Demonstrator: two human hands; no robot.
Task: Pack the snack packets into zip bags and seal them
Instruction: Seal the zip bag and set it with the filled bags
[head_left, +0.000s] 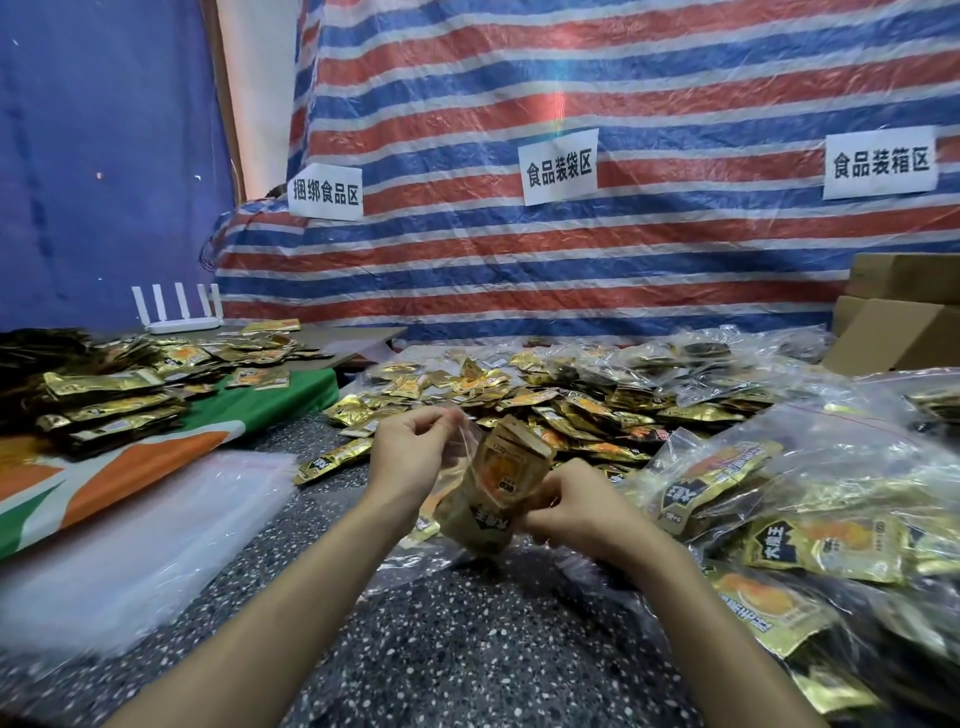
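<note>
Left pile: gold packets (104, 400) lie on a green and orange cloth (171, 457), too many to count; the far left ones are dark and blurred.
Router: one white router (179, 317) with five antennas stands behind this pile.
Empty bags: one flat stack of clear bags (145, 525), blurred, so I cannot count the sheets.
Left hand: my left hand (410, 449) pinches the top edge of the zip bag with curled fingers.
Zip bag: one zip bag (488, 493), held between my two hands above the speckled table (467, 649), a little tilted. The snack packets (501, 467) inside overlap, so their number is unclear.
Right hand: my right hand (576, 506) pinches the bag's lower right side; its fingertips are partly hidden.
Loose heap: uncounted loose packets (519, 397) lie behind my hands.
Signs: three paper signs (558, 167) hang on the striped tarp (571, 270).
Filled bags: several filled bags (779, 493) overlap at right, cut off by the edge.
Boxes: two cardboard boxes (898, 332), cut off too.
</note>
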